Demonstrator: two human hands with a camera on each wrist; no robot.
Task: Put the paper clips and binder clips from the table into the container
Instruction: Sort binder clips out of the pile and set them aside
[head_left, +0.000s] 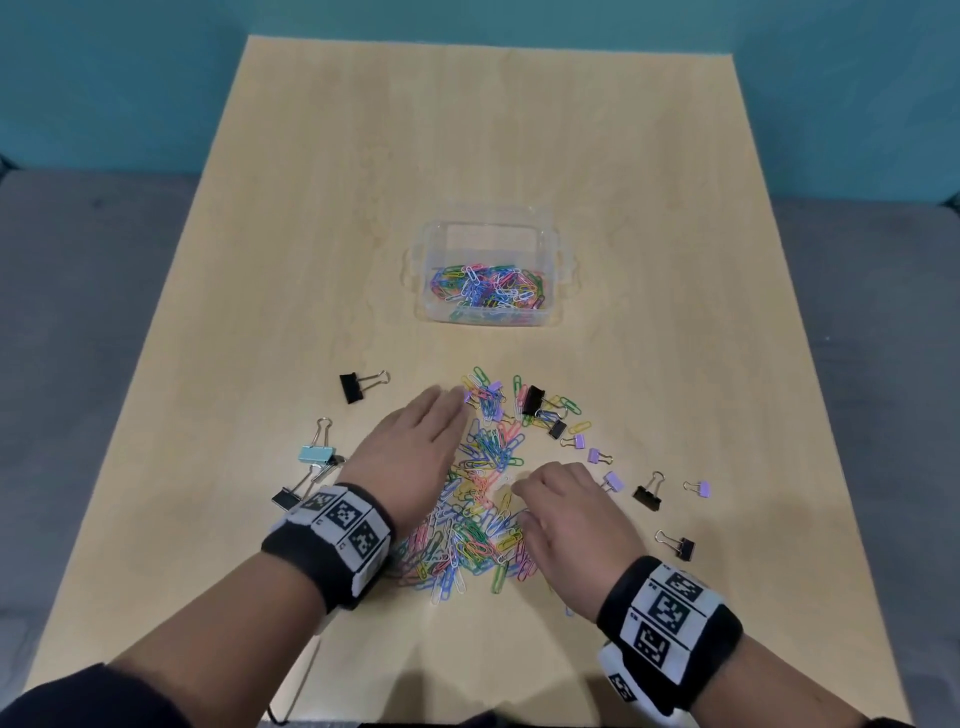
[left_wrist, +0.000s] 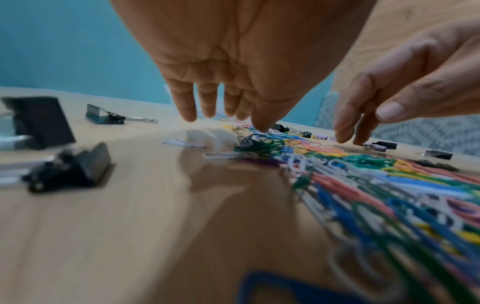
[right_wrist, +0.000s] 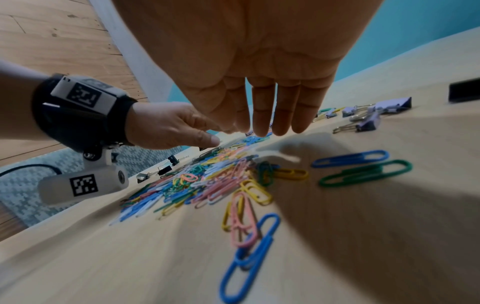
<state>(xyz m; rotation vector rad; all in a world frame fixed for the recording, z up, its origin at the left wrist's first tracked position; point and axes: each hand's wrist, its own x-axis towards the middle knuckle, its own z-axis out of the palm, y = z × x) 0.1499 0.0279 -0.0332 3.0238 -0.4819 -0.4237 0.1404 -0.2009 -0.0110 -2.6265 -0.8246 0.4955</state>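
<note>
Head view: light wood worktop (head_left: 519, 130), clear plastic container (head_left: 563, 270) at frame centre, slightly above middle, its floor partly covered with coloured paper clips. Big loose pile of paper clips (head_left: 478, 499) lies on the worktop below the container, lower centre of frame, well apart from it.

Left hand (head_left: 410, 452) is palm down at the left edge of the pile, fingers straight and together, tips reaching the pile's upper part; holds nothing. The left wrist view shows those fingers (left_wrist: 187, 107) extended downward, tips just above or touching the clips, can't tell which.

Right hand (head_left: 571, 514) is at the right edge of the pile, palm down, fingers bent down toward the clips in head view; the right wrist view shows fingers (right_wrist: 262, 111) fairly straight, side by side, nothing gripped.

Binder clips scattered around the pile: black binder clip (head_left: 353, 387) left of centre; light blue binder clip (head_left: 316, 454) plus a black one beside the left wrist; black and purple ones clustered upper right of the pile; purple binder clip (head_left: 701, 487) and more black ones to the right of the right hand.

Both wrists wear black bands with square marker tags.
</note>
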